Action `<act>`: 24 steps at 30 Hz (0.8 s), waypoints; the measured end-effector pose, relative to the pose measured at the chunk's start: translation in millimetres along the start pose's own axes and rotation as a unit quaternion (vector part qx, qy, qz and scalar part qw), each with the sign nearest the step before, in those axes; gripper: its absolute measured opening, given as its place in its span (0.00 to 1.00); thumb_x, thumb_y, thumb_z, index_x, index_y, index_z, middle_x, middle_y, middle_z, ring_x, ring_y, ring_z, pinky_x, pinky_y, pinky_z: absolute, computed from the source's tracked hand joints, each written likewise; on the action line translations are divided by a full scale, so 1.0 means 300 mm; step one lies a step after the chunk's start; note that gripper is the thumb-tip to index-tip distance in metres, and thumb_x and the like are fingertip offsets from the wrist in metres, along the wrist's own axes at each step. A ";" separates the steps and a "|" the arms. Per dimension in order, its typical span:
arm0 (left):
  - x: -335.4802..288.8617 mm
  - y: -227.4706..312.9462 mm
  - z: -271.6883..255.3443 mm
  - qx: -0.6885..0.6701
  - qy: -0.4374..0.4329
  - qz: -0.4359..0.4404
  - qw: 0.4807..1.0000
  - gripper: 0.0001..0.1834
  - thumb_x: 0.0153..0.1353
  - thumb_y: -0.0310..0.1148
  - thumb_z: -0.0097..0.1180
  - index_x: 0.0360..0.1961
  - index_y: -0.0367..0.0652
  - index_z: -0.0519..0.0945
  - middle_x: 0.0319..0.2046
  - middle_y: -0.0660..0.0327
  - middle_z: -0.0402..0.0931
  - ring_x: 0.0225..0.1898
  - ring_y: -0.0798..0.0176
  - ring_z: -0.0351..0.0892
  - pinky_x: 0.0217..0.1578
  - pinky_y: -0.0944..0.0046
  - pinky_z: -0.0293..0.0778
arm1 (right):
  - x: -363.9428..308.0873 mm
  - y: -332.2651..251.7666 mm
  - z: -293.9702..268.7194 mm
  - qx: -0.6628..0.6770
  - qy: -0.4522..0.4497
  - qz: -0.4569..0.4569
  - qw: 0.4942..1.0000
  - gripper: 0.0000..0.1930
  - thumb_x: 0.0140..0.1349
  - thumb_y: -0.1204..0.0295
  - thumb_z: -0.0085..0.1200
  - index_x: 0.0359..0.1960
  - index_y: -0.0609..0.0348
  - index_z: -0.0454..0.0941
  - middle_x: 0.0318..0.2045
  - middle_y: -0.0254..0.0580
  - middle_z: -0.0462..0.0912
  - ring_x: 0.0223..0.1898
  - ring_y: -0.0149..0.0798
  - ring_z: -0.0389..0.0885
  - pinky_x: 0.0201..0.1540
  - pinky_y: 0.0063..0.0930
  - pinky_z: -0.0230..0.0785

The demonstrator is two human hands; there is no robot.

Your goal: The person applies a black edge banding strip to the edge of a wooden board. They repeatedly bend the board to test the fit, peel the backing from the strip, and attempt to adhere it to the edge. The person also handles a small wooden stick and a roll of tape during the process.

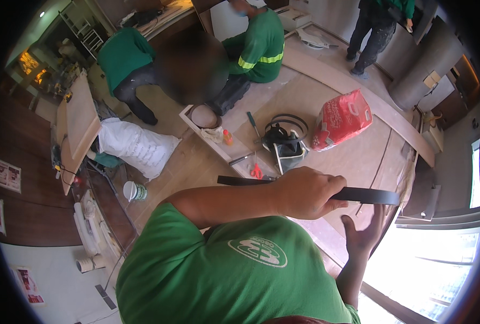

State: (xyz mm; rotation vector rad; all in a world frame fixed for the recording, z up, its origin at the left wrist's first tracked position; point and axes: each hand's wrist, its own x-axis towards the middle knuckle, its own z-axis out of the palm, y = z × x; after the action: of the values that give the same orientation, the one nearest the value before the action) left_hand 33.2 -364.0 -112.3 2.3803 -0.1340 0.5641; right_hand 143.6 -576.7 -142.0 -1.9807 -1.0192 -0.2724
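My left hand is closed around a flat black strip, which runs across in front of my chest and curves at its right end. Part of the strip passes behind my left forearm. Below that right end, my right hand has its thumb and fingers spread, with fingertips close to the strip's lower edge; I cannot tell if they touch it. Beyond my hands, on a large board, lie red-handled scissors, a black tool bag with coiled black banding and a green-handled tool.
A red bag stands on the board, and a small orange bottle near its left edge. A white sack and a bucket are at left. Co-workers in green are farther off.
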 end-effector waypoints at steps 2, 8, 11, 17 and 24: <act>-0.017 -0.013 0.020 -0.004 -0.020 0.000 1.000 0.17 0.65 0.44 0.61 0.41 0.42 0.74 0.24 0.55 0.80 0.25 0.47 0.82 0.25 0.50 0.74 | 0.032 -0.003 0.003 0.020 -0.139 0.038 0.989 0.29 0.46 0.73 0.75 0.50 0.68 0.78 0.48 0.52 0.82 0.50 0.50 0.81 0.53 0.42 0.72; -0.068 -0.054 0.077 -0.046 -0.025 0.001 0.999 0.18 0.65 0.46 0.60 0.42 0.42 0.74 0.23 0.54 0.80 0.25 0.44 0.82 0.27 0.48 0.75 | 0.065 0.017 0.050 0.152 -0.247 0.027 0.957 0.20 0.49 0.83 0.69 0.46 0.66 0.82 0.38 0.45 0.84 0.40 0.40 0.83 0.42 0.31 0.74; -0.081 -0.054 0.075 -0.049 -0.055 -0.046 0.996 0.18 0.65 0.44 0.61 0.44 0.41 0.75 0.28 0.54 0.81 0.28 0.44 0.83 0.30 0.49 0.77 | 0.054 0.021 0.073 0.185 -0.268 0.049 0.944 0.17 0.52 0.84 0.68 0.45 0.66 0.83 0.36 0.41 0.85 0.38 0.35 0.83 0.41 0.28 0.75; -0.077 -0.086 0.055 -0.094 0.016 0.022 0.995 0.21 0.61 0.39 0.65 0.51 0.41 0.76 0.38 0.55 0.82 0.38 0.48 0.84 0.38 0.53 0.78 | -0.002 0.027 0.117 0.226 -0.243 0.085 0.939 0.20 0.55 0.85 0.67 0.50 0.66 0.80 0.40 0.40 0.84 0.43 0.33 0.83 0.45 0.26 0.77; -0.070 -0.090 0.087 -0.034 0.004 0.057 0.998 0.20 0.60 0.37 0.64 0.50 0.39 0.76 0.38 0.55 0.82 0.39 0.50 0.84 0.39 0.53 0.78 | -0.031 0.070 0.118 0.239 -0.223 0.131 0.936 0.18 0.53 0.88 0.67 0.45 0.68 0.78 0.42 0.42 0.81 0.45 0.35 0.83 0.46 0.27 0.79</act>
State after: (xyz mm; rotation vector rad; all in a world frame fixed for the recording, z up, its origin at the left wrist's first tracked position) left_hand 30.2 -361.3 -155.1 2.3154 -0.2818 0.6118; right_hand 146.8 -560.4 -180.8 -1.7234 -0.9642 0.5515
